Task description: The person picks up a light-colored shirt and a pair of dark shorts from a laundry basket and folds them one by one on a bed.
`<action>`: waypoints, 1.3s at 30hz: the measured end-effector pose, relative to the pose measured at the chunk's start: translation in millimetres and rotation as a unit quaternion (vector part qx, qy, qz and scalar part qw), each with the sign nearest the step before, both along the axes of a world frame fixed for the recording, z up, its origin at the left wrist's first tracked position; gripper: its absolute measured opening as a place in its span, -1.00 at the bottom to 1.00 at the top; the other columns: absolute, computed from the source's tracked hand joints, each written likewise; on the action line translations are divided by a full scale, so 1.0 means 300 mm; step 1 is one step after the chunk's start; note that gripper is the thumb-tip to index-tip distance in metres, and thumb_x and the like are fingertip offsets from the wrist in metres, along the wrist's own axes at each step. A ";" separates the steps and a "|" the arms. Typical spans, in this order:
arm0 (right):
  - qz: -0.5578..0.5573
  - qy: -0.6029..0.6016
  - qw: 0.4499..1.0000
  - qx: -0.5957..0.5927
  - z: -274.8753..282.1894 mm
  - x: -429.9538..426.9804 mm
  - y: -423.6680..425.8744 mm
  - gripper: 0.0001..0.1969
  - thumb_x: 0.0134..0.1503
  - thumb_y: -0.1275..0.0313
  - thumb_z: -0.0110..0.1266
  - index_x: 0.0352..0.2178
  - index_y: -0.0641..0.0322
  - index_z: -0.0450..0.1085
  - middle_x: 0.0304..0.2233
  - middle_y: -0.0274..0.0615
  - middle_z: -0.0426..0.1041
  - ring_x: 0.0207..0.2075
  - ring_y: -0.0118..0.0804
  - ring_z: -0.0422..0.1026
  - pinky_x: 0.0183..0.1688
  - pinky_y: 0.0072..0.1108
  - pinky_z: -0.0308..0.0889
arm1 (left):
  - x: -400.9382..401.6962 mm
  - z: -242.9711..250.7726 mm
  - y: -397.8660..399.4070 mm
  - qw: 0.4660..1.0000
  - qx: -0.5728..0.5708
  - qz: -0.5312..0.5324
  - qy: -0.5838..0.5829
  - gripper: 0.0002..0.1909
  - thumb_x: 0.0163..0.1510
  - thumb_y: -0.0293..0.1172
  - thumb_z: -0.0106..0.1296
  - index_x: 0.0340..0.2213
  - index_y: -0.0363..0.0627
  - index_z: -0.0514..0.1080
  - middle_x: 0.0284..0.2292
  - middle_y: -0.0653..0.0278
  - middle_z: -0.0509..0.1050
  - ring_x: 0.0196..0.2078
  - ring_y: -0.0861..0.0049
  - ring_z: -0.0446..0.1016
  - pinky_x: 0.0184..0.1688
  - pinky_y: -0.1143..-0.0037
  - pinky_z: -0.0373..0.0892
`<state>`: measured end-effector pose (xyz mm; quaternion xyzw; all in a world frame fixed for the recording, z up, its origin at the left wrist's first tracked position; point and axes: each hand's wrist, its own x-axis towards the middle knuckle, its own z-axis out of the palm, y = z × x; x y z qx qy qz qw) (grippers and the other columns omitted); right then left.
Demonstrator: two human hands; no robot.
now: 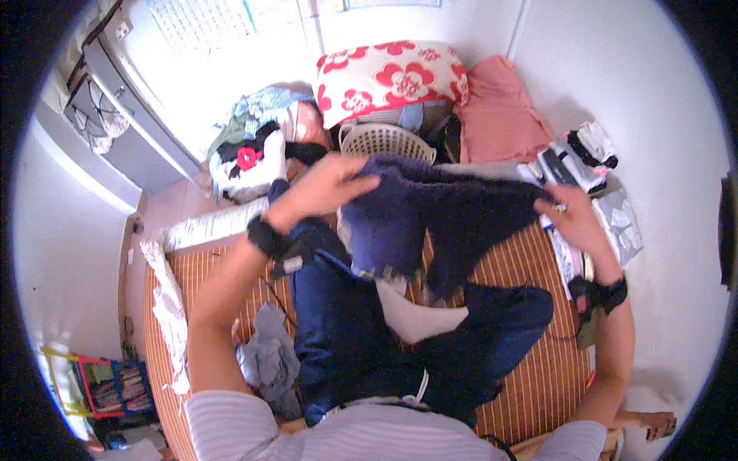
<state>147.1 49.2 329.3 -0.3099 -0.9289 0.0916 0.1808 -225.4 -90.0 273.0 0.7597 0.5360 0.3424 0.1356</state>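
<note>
My left hand (pixel 331 190) grips one end of the gathered waistband of dark navy shorts (pixel 398 225). My right hand (pixel 576 219) has hold of the other end, so the shorts hang stretched between them above my crossed legs. Some blur softens their lower edges. Below them, a white piece of cloth (pixel 424 318) lies across my lap, its upper part covered by the shorts. A crumpled grey garment (pixel 268 351) rests on the mat beside my left thigh. Both wrists wear black bands.
A brown striped mat (pixel 513 374) spreads under me. Ahead stand a perforated laundry basket (pixel 386 141), a clothes heap (pixel 253 150) and a flowered pillow (pixel 398 78). Folded clothes (pixel 617 225) line the right wall (pixel 663 144). Another person's hand (pixel 660 424) shows at lower right.
</note>
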 end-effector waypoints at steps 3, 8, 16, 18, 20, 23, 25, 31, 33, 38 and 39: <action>0.033 0.080 0.996 0.010 0.069 -0.059 0.069 -0.76 0.01 0.42 0.03 -0.31 0.38 0.34 -0.54 0.02 0.42 -0.52 -0.25 0.38 -0.40 -0.54 0.24 | -0.017 0.116 0.077 0.993 -0.027 0.037 -0.111 -0.74 0.04 -0.34 0.00 -0.25 -0.23 0.39 -0.40 0.17 0.45 -0.39 0.36 0.41 -0.28 0.50 0.32; -0.056 0.146 0.985 0.066 0.105 -0.124 0.129 -0.73 -0.01 0.46 0.01 -0.21 0.26 0.36 -0.31 0.06 0.41 -0.31 -0.01 0.39 -0.22 -0.44 0.26 | -0.024 0.198 0.140 0.991 0.107 0.079 0.024 -0.75 -0.01 -0.35 0.03 -0.31 -0.26 0.39 -0.38 0.07 0.44 -0.30 0.24 0.42 -0.22 0.46 0.31; 0.030 -0.087 0.989 0.119 -0.445 0.158 0.105 -0.62 -0.22 0.60 -0.02 -0.26 0.12 0.40 -0.22 -0.06 0.37 -0.19 -0.01 0.34 -0.13 -0.35 0.27 | 0.179 -0.255 0.025 0.979 0.035 -0.028 0.201 -0.62 -0.19 -0.42 0.08 -0.24 -0.14 0.37 -0.24 0.15 0.39 -0.18 0.20 0.36 -0.10 0.34 0.28; 0.060 -0.237 0.969 0.014 -0.620 0.214 0.034 -0.66 -0.23 0.55 0.03 -0.30 0.10 0.42 -0.24 -0.07 0.37 -0.21 -0.02 0.35 -0.16 -0.33 0.28 | 0.189 -0.481 -0.040 0.977 -0.052 -0.067 0.196 -0.59 -0.17 -0.39 0.08 -0.20 -0.13 0.36 -0.19 0.15 0.38 -0.14 0.20 0.35 -0.08 0.35 0.27; 0.082 -0.283 0.950 -0.108 -0.687 0.206 -0.055 -0.70 -0.21 0.47 0.09 -0.32 0.13 0.42 -0.25 -0.06 0.38 -0.20 -0.02 0.35 -0.15 -0.33 0.29 | 0.129 -0.616 -0.132 0.929 -0.310 -0.121 0.161 -0.57 -0.11 -0.33 0.06 -0.13 -0.10 0.33 -0.15 0.14 0.39 -0.13 0.17 0.36 -0.10 0.35 0.29; 0.043 -0.152 0.982 -0.106 -0.753 0.137 -0.155 -0.74 -0.17 0.44 0.10 -0.34 0.16 0.42 -0.24 -0.05 0.37 -0.19 -0.02 0.35 -0.14 -0.35 0.29 | 0.027 -0.591 -0.095 0.920 -0.357 -0.003 0.161 -0.61 -0.07 -0.38 0.02 -0.13 -0.06 0.32 -0.29 0.12 0.46 -0.24 0.21 0.43 -0.20 0.36 0.34; 0.073 -0.090 0.982 -0.151 -0.786 0.045 -0.202 -0.79 -0.13 0.43 0.06 -0.38 0.19 0.41 -0.31 -0.07 0.40 -0.24 -0.04 0.37 -0.17 -0.36 0.31 | -0.059 -0.570 -0.065 0.940 -0.316 0.085 0.093 -0.70 -0.08 -0.45 -0.01 -0.22 -0.11 0.38 -0.35 0.14 0.48 -0.32 0.29 0.47 -0.27 0.40 0.36; 0.050 -0.131 0.966 -0.217 -0.943 -0.260 -0.342 -0.82 -0.07 0.32 0.02 -0.49 0.21 0.38 -0.47 -0.12 0.39 -0.33 -0.09 0.39 -0.33 -0.33 0.34 | -0.124 -0.726 0.119 0.952 -0.274 0.129 0.031 -0.72 -0.12 -0.29 0.00 -0.29 -0.02 0.43 -0.38 0.14 0.49 -0.29 0.23 0.45 -0.24 0.38 0.35; -0.023 -0.159 0.973 -0.167 -1.019 -0.312 -0.359 -0.72 -0.10 0.29 0.06 -0.35 0.21 0.32 -0.40 -0.10 0.35 -0.33 -0.10 0.39 -0.38 -0.35 0.36 | -0.072 -0.793 0.207 0.937 -0.309 0.153 0.050 -0.67 -0.15 -0.25 0.03 -0.28 -0.04 0.43 -0.35 0.15 0.48 -0.25 0.24 0.44 -0.20 0.40 0.34; -0.127 -0.196 0.954 -0.190 -1.031 -0.366 -0.411 -0.49 -0.19 0.27 0.17 -0.20 0.19 0.17 -0.25 -0.08 0.19 -0.32 -0.08 0.36 -0.45 -0.42 0.40 | -0.001 -0.880 0.385 0.930 -0.252 0.262 0.046 -0.54 -0.15 -0.23 0.10 -0.17 -0.07 0.33 -0.22 -0.01 0.38 -0.14 0.10 0.35 -0.07 0.33 0.28; -0.139 -0.194 0.956 -0.173 -1.043 -0.374 -0.417 -0.49 -0.20 0.28 0.18 -0.21 0.20 0.17 -0.25 -0.09 0.20 -0.30 -0.08 0.35 -0.46 -0.42 0.40 | -0.005 -0.912 0.424 0.934 -0.219 0.277 0.055 -0.51 -0.14 -0.23 0.10 -0.15 -0.15 0.30 -0.22 -0.02 0.36 -0.14 0.06 0.33 -0.07 0.30 0.27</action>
